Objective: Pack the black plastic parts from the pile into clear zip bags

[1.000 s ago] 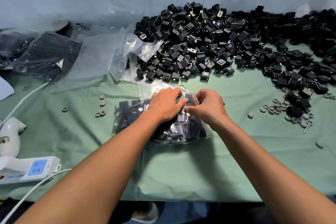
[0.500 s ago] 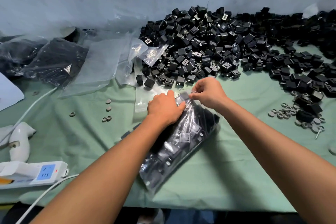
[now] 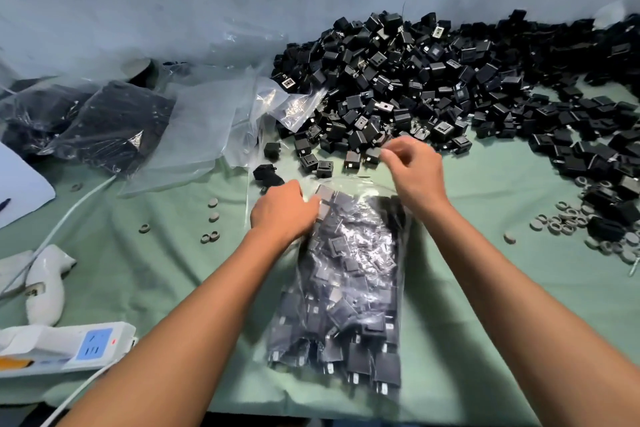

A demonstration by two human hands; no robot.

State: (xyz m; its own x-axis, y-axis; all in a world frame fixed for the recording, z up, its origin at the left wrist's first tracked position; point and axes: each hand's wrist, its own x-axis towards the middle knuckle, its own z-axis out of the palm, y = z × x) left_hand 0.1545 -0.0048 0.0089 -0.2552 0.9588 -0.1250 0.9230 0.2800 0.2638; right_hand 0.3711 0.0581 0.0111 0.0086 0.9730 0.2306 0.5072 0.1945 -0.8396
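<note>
I see a table (image 3: pixel 485 305) covered in pale green cloth. Lying on it: a large pile of black plastic parts (image 3: pixel 433 87) along the far side, a filled clear bag (image 3: pixel 349 288) at centre, empty clear bags (image 3: pixel 214 128) and two filled dark bags (image 3: pixel 104 121) far left, grey rings (image 3: pixel 568 222) right, a white power strip (image 3: pixel 65 347) near left.

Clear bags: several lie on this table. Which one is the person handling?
The filled bag at the centre, lying lengthwise toward the person. The left hand grips its top corner; the other bags lie untouched at the far left.
</note>
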